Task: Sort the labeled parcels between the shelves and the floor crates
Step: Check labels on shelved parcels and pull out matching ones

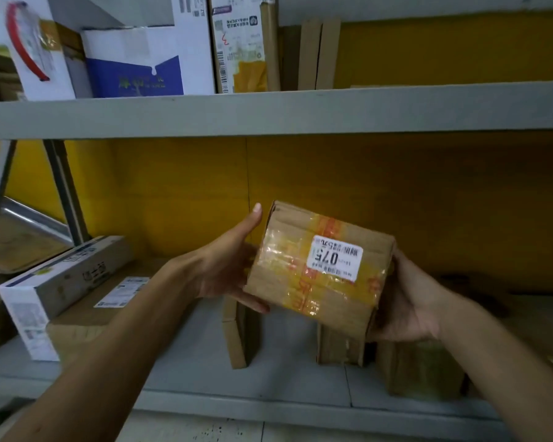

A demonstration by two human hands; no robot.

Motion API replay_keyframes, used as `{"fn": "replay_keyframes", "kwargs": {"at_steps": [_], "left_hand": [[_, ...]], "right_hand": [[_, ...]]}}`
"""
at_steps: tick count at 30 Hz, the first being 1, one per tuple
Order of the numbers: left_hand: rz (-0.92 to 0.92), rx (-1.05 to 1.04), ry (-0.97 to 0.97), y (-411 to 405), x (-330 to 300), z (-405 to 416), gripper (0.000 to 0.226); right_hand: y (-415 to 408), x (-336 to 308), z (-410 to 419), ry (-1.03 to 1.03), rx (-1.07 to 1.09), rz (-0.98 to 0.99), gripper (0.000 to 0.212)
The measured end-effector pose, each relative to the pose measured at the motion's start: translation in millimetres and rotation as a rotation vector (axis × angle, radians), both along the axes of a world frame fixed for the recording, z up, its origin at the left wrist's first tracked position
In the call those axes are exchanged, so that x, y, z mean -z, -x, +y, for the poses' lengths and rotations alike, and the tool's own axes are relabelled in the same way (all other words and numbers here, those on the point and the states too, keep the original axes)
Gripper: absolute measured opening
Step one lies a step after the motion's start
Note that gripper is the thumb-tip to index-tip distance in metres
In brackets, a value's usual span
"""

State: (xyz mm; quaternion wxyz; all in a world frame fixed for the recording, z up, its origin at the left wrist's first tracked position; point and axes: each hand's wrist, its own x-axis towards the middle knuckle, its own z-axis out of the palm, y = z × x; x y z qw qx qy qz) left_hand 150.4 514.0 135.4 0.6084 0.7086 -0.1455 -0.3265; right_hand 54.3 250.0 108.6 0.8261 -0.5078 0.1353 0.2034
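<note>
1. Brown cardboard parcel [320,275], crossed with yellow tape, held in the air in front of the lower shelf [268,371], above small boxes standing there.
2. Left hand [233,269] cups its left end, fingers curled under; right hand [406,301] grips the right end.
3. Probable reason: white label [337,258] faces up for reading, printed upside down.
4. Long axis runs left to right, tilted down rightward.

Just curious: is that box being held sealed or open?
Sealed: yellow tape crosses the box's closed flaps, with a white label stuck over it.
</note>
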Motion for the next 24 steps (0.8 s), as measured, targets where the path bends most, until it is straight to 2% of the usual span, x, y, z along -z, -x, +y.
{"fn": "replay_keyframes", "kwargs": {"at_steps": [4,8,11,12,14,16,19,21,24], "left_hand": [[-0.112,-0.046,-0.123,3.8,2.0,-3.4,0.109],[-0.167,-0.001,-0.090,1.8,5.0,2.5,0.098],[-0.231,0.068,0.020,4.5,5.5,9.7,0.079],[-0.228,0.078,0.097,6.7,5.3,11.6,0.076],[-0.143,0.072,0.268,8.6,4.9,13.7,0.086],[-0.116,0.067,0.340,12.6,5.2,11.0,0.090],[-0.239,0.051,0.308,16.0,10.2,5.0,0.080],[-0.304,0.067,0.251,13.8,12.7,6.0,0.081],[-0.346,0.055,0.120,12.1,7.5,11.3,0.070]], "right_hand": [[4.0,-3.3,10.2,0.016,-0.026,0.006,0.071],[4.8,0.3,7.7,0.029,-0.016,-0.059,0.075],[9.9,-0.7,5.7,0.007,0.068,-0.190,0.083],[12.7,-3.9,6.6,-0.026,0.088,-0.248,0.080],[16.9,-11.6,11.4,-0.064,0.110,-0.352,0.060],[15.7,-14.5,15.6,-0.060,0.147,-0.442,0.044],[11.4,-16.2,21.4,-0.018,0.205,-0.564,0.049],[10.0,-15.6,23.2,0.008,0.222,-0.579,0.054],[8.3,-10.2,27.3,0.129,0.220,-0.589,0.045]]}}
